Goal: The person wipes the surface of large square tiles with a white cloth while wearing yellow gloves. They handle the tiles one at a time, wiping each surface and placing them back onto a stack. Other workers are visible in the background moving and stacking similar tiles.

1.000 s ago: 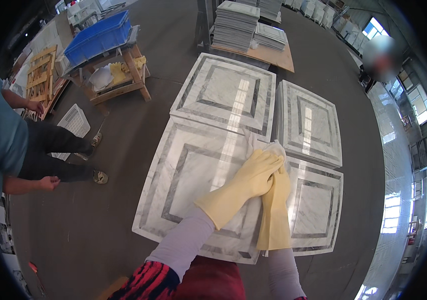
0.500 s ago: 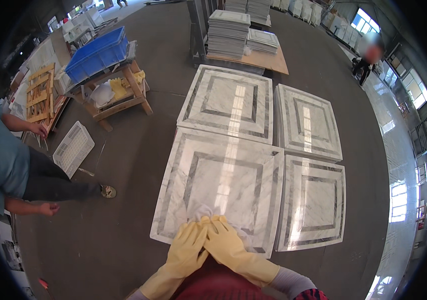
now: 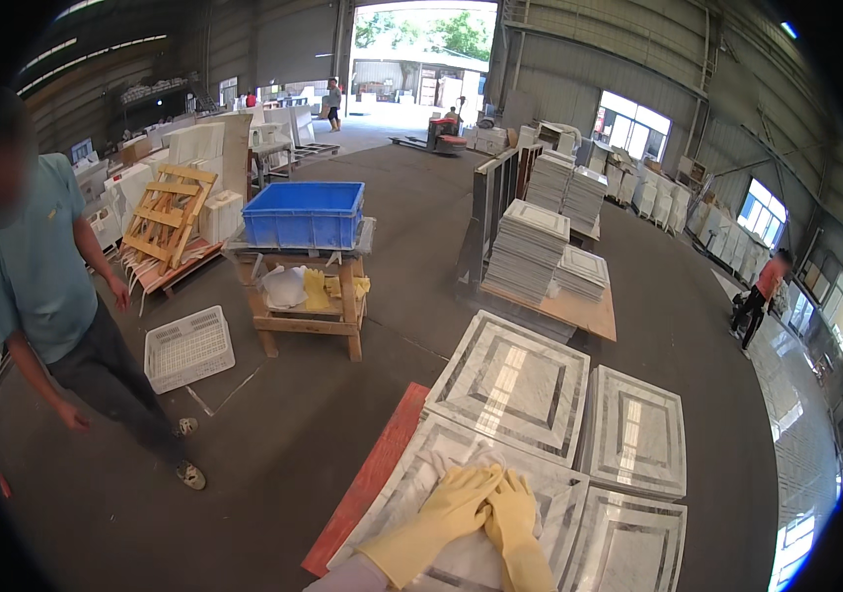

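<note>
Both my hands wear yellow rubber gloves and press side by side on a crumpled white cloth (image 3: 438, 462). My left hand (image 3: 461, 501) lies across it with the fingers together, pointing to the far right. Against it is my right hand (image 3: 510, 498), its fingertips next to the left ones and closed down on the cloth. Under the cloth lies the near left marble slab (image 3: 397, 505), white with grey inlaid frames. Part of that slab is hidden by my gloves and forearms.
Three similar slab stacks (image 3: 636, 429) adjoin it, and a red board (image 3: 374, 474) shows along the left edge. Farther off are tile stacks (image 3: 525, 252), a blue crate (image 3: 305, 214) on a wooden stand and a white basket (image 3: 189, 347). A person (image 3: 56, 257) stands at the left.
The view has tilted up and turned, showing more of the hall and its doorway. My hands have moved the cloth forward over the slab. The person at left has shifted and stands more upright.
</note>
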